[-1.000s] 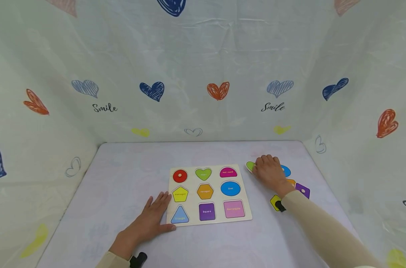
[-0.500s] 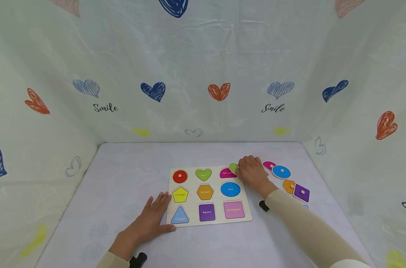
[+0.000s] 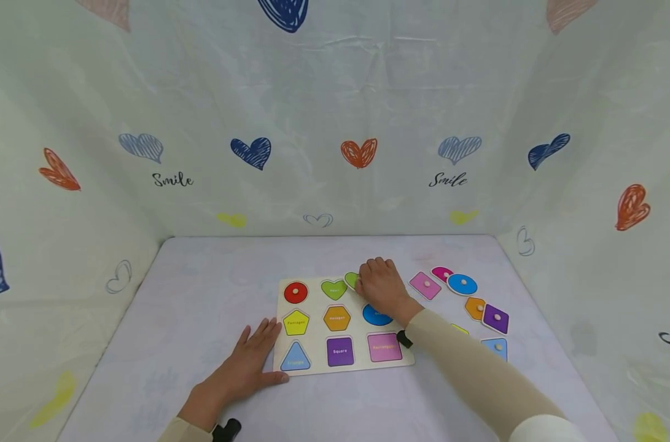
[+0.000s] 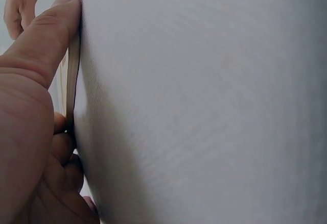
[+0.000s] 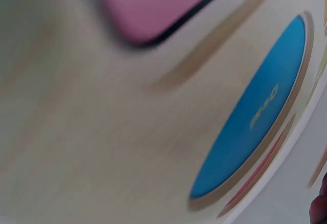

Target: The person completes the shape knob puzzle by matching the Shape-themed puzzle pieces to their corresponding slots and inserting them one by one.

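A pale wooden shape puzzle board (image 3: pixel 315 307) lies mid-table, with the red circle piece (image 3: pixel 295 293) in its top left recess. My left hand (image 3: pixel 245 362) rests spread at the board's left edge, thumb and fingers touching it. In the left wrist view the thumb (image 4: pixel 48 35) lies along the board's side. My right hand (image 3: pixel 383 283) pinches a green heart puzzle piece (image 3: pixel 351 280) over the board's upper right, just right of the printed heart recess (image 3: pixel 333 289). The hand covers the half-round recess and part of the blue oval recess (image 3: pixel 376 315); most of the piece is hidden.
Loose knobbed pieces lie right of the board: pink rectangle (image 3: pixel 425 286), magenta half round (image 3: pixel 441 273), blue oval (image 3: pixel 462 283), orange hexagon (image 3: pixel 474 308), purple square (image 3: pixel 496 318) and a light blue one (image 3: pixel 495 347). A yellow piece (image 3: pixel 459 329) is mostly behind the right sleeve.
My right hand has carried the green heart left from the loose pieces to over the board, uncovering the pink rectangle. The left hand stays at the board's edge.
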Demonstrator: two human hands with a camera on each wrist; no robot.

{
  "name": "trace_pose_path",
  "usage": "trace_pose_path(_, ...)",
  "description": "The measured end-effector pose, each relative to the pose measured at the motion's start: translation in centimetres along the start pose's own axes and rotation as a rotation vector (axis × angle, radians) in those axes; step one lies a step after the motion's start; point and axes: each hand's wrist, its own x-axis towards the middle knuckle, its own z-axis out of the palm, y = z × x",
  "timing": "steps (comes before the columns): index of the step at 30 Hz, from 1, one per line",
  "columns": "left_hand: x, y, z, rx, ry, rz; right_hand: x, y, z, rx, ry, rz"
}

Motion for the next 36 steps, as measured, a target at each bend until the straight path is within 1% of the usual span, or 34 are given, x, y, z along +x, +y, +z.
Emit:
trace_pose_path(7, 0.1, -0.2, 0.2, 0.002, 0.006, 0.003, 1.2, -2.1, 0.2, -0.013, 0.023, -0.042)
trace_pose_path(12, 0.1, -0.3, 0.2, -0.001, 0.008, 0.009, 1.8, -3.3, 0.4, -0.010, 0.015, -0.040)
trace_pose_path(22, 0.2, -0.4, 0.3, 0.007, 0.004, 0.011, 2.5, -4.8, 0.8, -0.027, -0.061, -0.023)
trace_pose_path(26, 0.1, -0.3, 0.3, 0.008, -0.001, 0.008, 2.7, -5.2, 0.7, -0.027, -0.114, -0.018)
trace_pose_path(29, 0.1, -0.3, 0.2, 0.003, -0.003, 0.004, 2.8, -5.5, 0.6, -0.017, -0.139, -0.013)
trace_pose_path(36, 0.1, -0.4, 0.3, -0.002, -0.001, 0.002, 2.8, -5.7, 0.2, -0.016, -0.152, -0.012)
